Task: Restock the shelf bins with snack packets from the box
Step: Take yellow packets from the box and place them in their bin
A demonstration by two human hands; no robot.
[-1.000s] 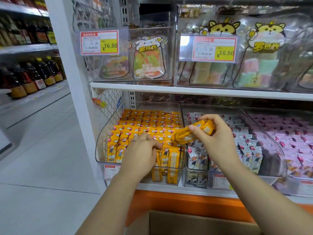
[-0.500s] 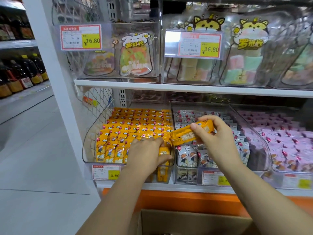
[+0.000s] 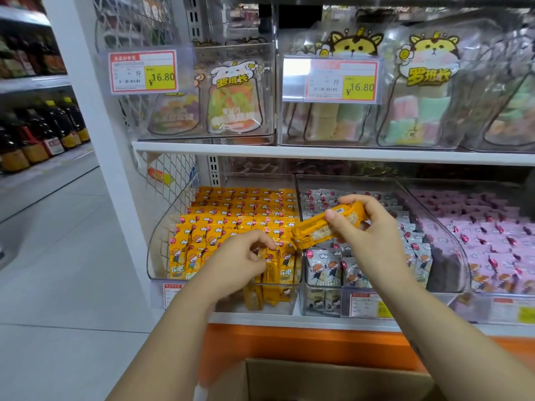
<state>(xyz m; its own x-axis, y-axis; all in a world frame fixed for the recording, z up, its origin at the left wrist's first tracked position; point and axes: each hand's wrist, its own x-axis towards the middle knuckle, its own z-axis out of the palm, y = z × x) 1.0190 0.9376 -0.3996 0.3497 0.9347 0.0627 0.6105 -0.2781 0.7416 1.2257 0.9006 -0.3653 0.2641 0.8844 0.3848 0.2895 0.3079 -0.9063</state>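
Yellow snack packets (image 3: pixel 324 228) clutched in right hand (image 3: pixel 373 241) centre frame, left hand (image 3: pixel 237 264) curled over standing packets (image 3: pixel 285 266) in clear bin (image 3: pixel 163 244), grasp unclear, cardboard box (image 3: pixel 318 380) at bottom.

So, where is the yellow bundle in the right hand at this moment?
Head view, just right of centre: the right hand holds the yellow bundle over the wall between the yellow-packet bin and the white-packet bin.

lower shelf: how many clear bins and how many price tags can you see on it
clear bins: 3
price tags: 3 (one partly hidden)
total: 6
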